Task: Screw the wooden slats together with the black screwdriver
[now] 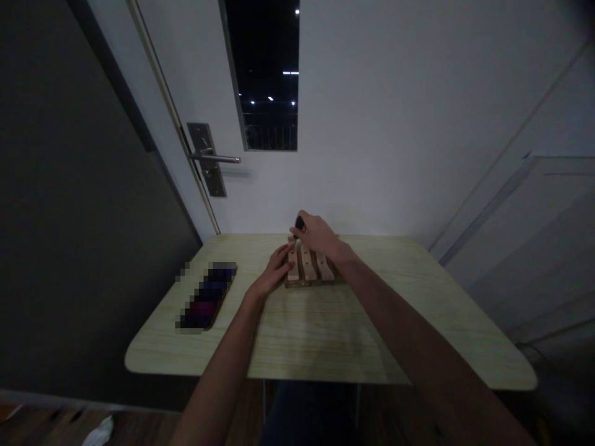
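Observation:
Near the table's far edge stands a low brown wooden base [302, 284] carrying several pale wooden pieces [308, 265], side by side, each with a small dark hole. My left hand [272, 271] grips the leftmost pale piece [293, 267], thumb at its near side and fingers farther along it. Above the far end of the same piece, my right hand [318, 235] is closed around a short black handle [299, 222]. The handle's lower end points down at the wood; its tip is too small to make out. My right hand and wrist hide part of the base's right side.
A phone [207, 297], partly blurred out, lies on the left of the pale wood-grain table [372, 347]. Right behind the table rises a white door [362, 124] with a metal handle [218, 158] and a narrow window. A dark panel [83, 217] stands left.

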Demonstrator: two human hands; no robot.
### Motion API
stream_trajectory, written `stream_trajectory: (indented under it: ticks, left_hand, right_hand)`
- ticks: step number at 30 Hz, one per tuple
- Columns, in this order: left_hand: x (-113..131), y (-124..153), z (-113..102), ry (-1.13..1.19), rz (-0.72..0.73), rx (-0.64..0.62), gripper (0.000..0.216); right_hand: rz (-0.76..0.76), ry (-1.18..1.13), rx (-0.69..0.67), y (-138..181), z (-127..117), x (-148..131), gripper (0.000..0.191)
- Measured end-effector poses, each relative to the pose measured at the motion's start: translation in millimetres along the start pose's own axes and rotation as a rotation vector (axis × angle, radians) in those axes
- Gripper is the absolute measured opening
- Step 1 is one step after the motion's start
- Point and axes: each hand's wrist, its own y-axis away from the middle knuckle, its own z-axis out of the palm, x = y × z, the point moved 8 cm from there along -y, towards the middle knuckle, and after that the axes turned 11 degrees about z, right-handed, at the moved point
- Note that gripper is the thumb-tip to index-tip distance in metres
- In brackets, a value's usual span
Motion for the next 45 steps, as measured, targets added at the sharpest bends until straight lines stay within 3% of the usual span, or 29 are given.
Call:
stream_trajectory:
  ticks: [7,21,26,30,35,45]
  left_hand:
    - [0.2,-1.1,0.6,0.003,0.008,0.015,0.053]
    - [0.4,0.1,0.8,0.031,-0.001,0.019,0.052]
    - [1.5,0.9,1.3,0.036,-0.007,0.013,0.053]
    - [1.0,1.2,1.9,0.027,-0.012,0.017,0.052]
    - [-2.5,0.8,2.6,0.024,-0.010,0.025,0.053]
    - [-0.4,1.6,2.5,0.043,-0.020,0.028,0.052]
  right_hand:
    - [0.007,0.030,-0.002,-5.3,16.3,2.1,0.027]
    - [-0.025,0.048,-0.092,-19.5,15.7,-4.5,0.017]
    - [-0.002,0.096,-0.067,-20.8,10.6,-12.6,0.030]
    - [0.104,0.216,-0.036,-18.3,8.0,-17.5,0.039]
    - [0.161,0.220,-0.080,-15.3,6.0,-20.9,0.059]
    - [0.135,0.188,-0.210,-14.5,4.4,-13.6,0.042]
